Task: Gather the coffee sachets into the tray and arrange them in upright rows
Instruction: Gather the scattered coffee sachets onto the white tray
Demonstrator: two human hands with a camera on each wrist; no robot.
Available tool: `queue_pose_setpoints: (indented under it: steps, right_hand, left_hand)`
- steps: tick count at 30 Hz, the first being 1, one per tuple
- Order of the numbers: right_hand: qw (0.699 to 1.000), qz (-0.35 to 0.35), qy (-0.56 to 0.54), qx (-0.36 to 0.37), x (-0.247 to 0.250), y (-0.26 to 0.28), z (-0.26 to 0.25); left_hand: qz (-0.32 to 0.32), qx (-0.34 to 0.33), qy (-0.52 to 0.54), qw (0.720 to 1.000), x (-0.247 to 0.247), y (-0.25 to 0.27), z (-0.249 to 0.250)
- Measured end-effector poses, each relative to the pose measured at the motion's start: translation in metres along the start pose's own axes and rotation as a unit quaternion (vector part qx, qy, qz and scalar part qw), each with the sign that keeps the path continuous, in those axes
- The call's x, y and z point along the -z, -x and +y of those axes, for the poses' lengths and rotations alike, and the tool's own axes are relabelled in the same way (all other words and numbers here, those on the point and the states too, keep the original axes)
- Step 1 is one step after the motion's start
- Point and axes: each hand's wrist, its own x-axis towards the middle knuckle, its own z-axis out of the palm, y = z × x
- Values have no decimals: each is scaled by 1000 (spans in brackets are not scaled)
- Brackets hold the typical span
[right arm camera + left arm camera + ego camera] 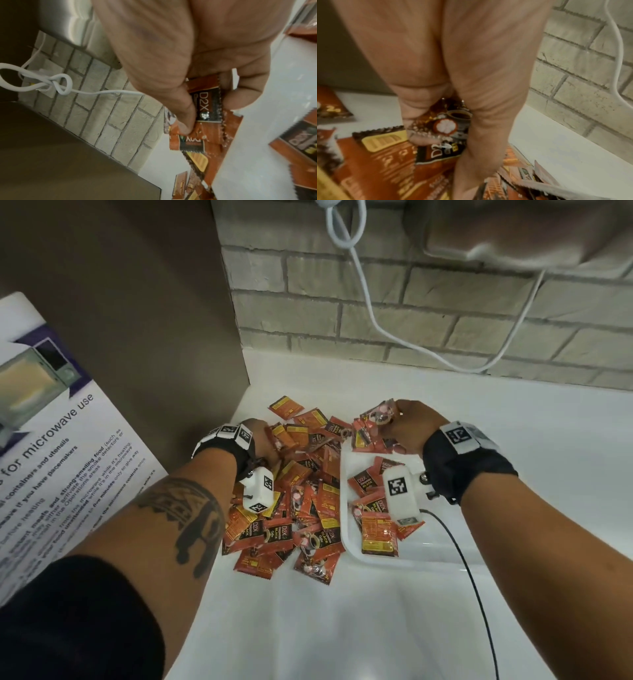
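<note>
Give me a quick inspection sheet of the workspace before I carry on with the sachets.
Surface: white counter, bare near the person.
Job's things: white tray holds a few sachets lying flat, none upright; the loose pile of sachets lies on the counter left of the tray.
Clutter: nothing seen beyond the sachets.
Hands: left hand pinches a sachet in the pile; right hand holds a bunch of sachets above the tray's far edge.
Cables: white cord hangs knotted down the wall to the counter's back edge; black wire runs from the right wrist.
Surroundings: brick wall behind; microwave notice to the left.
</note>
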Motion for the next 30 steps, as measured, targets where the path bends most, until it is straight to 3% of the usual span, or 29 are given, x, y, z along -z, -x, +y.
queue_pose_setpoints:
  steps: [5, 9, 18, 21, 24, 27, 30]
  right_hand:
    - [993, -47, 107, -26, -10, 20, 18]
    - [988, -77, 131, -19, -22, 27, 29]
    - [978, -70, 198, -12, -24, 39, 41]
    - [989, -32, 147, -15, -19, 35, 45]
    - [995, -17, 93, -11, -17, 31, 43]
    - [999, -4, -32, 0, -14, 27, 36]
    - [993, -20, -115, 2, -9, 23, 33]
  left_hand:
    - [14, 29, 28, 999, -6, 5, -5]
    - [36, 42, 53, 997, -7, 7, -6]
    - [66, 28, 77, 994, 10, 15, -3]
    - [94, 9, 107, 990, 38, 40, 18]
    - [103, -56, 152, 981, 47, 72, 55]
    - [62, -129, 204, 968, 25, 92, 96]
    - [11, -156, 198, 968, -6, 96, 130]
